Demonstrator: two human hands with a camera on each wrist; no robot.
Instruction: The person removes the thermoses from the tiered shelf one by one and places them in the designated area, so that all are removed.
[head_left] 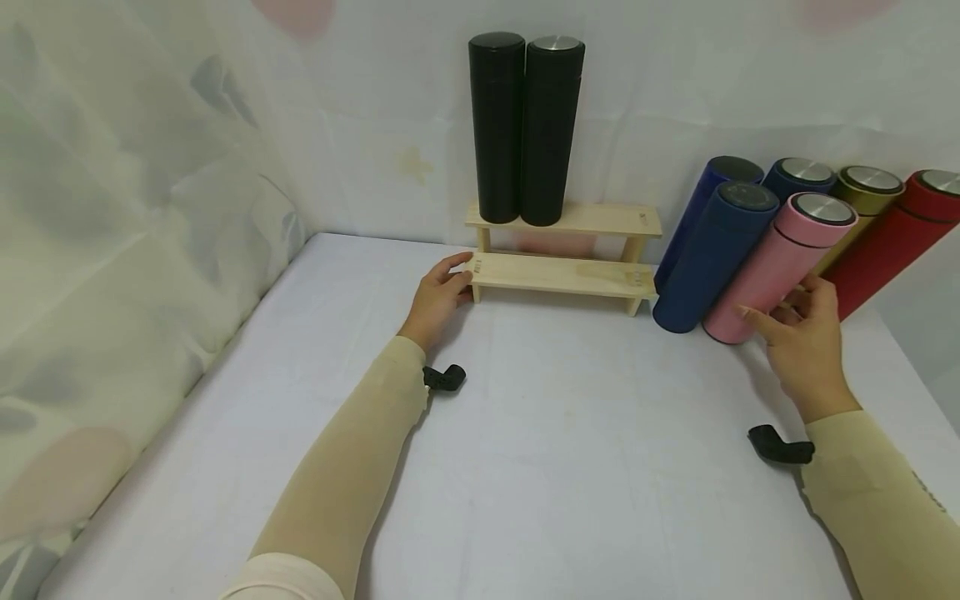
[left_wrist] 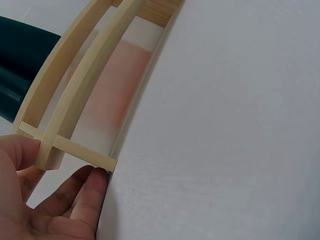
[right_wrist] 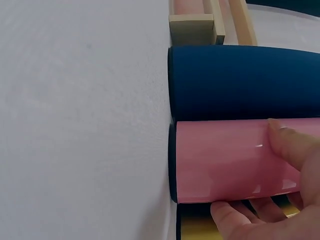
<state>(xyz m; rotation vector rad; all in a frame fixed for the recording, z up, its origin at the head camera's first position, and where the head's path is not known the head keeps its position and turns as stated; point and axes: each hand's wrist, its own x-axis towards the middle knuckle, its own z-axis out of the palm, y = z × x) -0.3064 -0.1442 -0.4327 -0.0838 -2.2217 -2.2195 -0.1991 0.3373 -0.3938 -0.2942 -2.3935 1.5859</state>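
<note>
A two-tier wooden stand [head_left: 555, 273] is on the table. My left hand [head_left: 437, 298] holds its left end, thumb at the lower shelf's end [left_wrist: 47, 155] and fingertips by the short leg [left_wrist: 85, 151]. Two black thermos bottles [head_left: 497, 133] stand upright side by side on the upper shelf [head_left: 607, 218]. To the right, my right hand [head_left: 806, 342] grips a pink thermos bottle [head_left: 776, 262] low on its body. Its thumb is on one side and its fingers on the other, as the right wrist view shows. The pink bottle [right_wrist: 225, 162] stands beside a dark blue bottle [right_wrist: 240, 82].
More thermos bottles stand close around the pink one: a dark blue one [head_left: 708, 267] in front, two blue ones behind, a gold one [head_left: 862, 196] and a red one [head_left: 900, 242]. White cloth [head_left: 570, 433] covers the table. A patterned curtain [head_left: 135, 233] hangs at left.
</note>
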